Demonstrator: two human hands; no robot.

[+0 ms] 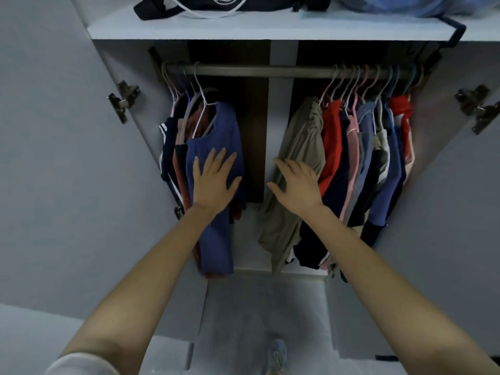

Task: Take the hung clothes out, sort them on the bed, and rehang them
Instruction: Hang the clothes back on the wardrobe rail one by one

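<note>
Hung clothes [334,136] overlapping, mostly hidden, left hand [215,182], right hand [297,184] flat on them

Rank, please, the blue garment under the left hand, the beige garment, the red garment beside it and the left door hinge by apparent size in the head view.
1. Beige garment and blue garment: too alike to rank.
2. Red garment.
3. Left door hinge.

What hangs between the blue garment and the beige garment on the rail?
Nothing; head view shows bare grey metal rail between blue garment and beige garment.
</note>
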